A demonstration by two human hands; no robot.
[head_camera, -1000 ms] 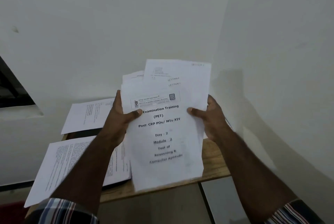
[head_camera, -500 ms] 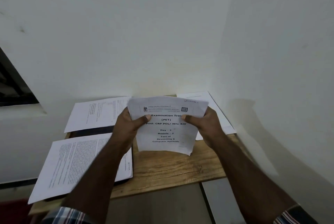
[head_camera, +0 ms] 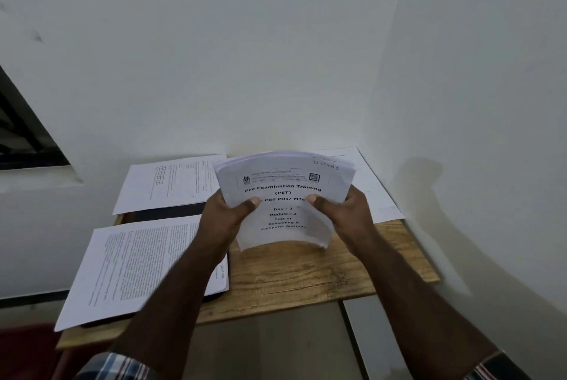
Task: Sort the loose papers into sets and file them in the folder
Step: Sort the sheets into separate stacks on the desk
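We hold a stack of papers upright above the wooden table, its lower edge just over the boards. Left hand grips the stack's left edge, thumb on the cover page; right hand grips the right edge likewise. Both grips are closed on the stack. The cover reads "Pre Examination Training". A printed sheet lies on the table at near left, another sheet behind it, a third sheet at far right.
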